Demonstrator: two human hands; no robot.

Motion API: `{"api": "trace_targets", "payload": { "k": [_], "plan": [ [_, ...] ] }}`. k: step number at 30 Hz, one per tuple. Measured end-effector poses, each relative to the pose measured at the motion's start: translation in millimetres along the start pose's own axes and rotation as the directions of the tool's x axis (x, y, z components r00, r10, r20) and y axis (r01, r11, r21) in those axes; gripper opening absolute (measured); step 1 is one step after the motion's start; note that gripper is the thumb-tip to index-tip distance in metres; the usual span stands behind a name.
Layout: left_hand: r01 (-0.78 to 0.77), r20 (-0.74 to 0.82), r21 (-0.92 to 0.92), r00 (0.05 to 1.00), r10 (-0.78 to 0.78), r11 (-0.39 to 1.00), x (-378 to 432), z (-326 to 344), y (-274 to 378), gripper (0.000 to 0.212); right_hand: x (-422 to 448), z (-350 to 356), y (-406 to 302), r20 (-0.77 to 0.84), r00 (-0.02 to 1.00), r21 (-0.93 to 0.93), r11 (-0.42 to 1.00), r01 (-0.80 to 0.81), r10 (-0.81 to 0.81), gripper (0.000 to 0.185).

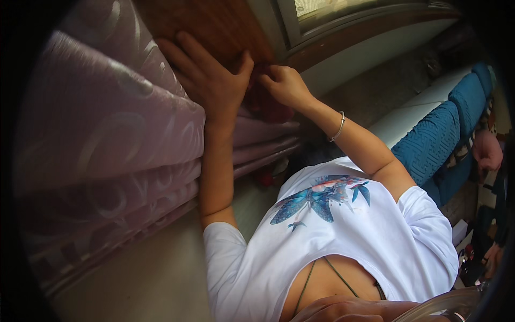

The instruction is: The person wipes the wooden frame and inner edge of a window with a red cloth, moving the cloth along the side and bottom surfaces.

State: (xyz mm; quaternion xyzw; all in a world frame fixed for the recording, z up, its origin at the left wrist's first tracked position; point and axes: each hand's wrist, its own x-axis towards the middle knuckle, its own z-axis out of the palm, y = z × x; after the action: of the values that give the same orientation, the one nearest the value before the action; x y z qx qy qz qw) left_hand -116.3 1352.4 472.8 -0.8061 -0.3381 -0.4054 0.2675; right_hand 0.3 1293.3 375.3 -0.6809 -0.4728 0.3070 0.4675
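Observation:
A pale purple curtain (136, 133) with a shiny swirl pattern hangs on the left. My left hand (211, 78) lies over its edge, with fingers spread towards a brown wooden panel (217, 24) and the thumb apart. Nothing shows in its grasp, though its palm side is hidden. Beside that thumb, my right hand (287, 86) pinches a dark red cloth item (269, 106) between thumb and bent fingers. The red item hangs in front of the gathered curtain folds; shadow hides its exact shape. A silver bracelet (341, 126) circles my right wrist.
A window frame (295, 32) and a wooden sill (362, 30) are at the top right. Further right stands a pale sofa (418, 100) with blue textured covers (430, 133). A pale surface (141, 265) lies below the curtain. Cluttered objects line the far right.

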Motion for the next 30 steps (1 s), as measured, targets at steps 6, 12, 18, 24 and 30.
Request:
{"api": "trace_targets", "payload": {
  "k": [6, 12, 18, 24, 30],
  "plan": [
    [-0.021, 0.001, 0.026, 1.000, 0.021, 0.999, 3.7, -6.2, -2.2, 0.102, -0.4, -4.4, -2.7, 0.026, 1.000, 0.028, 0.999, 0.014, -0.015, 0.034],
    [-0.033, -0.006, -0.003, 0.999, 0.033, 0.999, -0.1, -8.9, -8.9, 0.081, -3.0, -7.0, -9.3, 0.025, 1.000, -0.029, 1.000, 0.004, -0.003, 0.030],
    [-0.135, -0.111, -0.107, 0.986, 0.123, 0.985, -4.4, -13.4, -26.7, 0.042, -5.6, 20.2, -6.4, -0.138, 0.987, -0.051, 0.996, 0.070, -0.077, 0.028],
    [-0.139, -0.181, -0.357, 0.981, 0.077, 0.924, -2.7, -21.8, -29.0, 0.046, 4.9, -2.2, -106.0, -0.171, 0.933, 0.170, 0.924, 0.343, -0.316, 0.034],
    [-0.188, -0.157, -0.397, 0.978, 0.136, 0.898, -3.2, -28.4, -34.6, 0.052, 7.9, -1.5, -41.7, -0.257, 0.937, 0.230, 0.926, 0.298, -0.237, 0.036]
  ]
}}
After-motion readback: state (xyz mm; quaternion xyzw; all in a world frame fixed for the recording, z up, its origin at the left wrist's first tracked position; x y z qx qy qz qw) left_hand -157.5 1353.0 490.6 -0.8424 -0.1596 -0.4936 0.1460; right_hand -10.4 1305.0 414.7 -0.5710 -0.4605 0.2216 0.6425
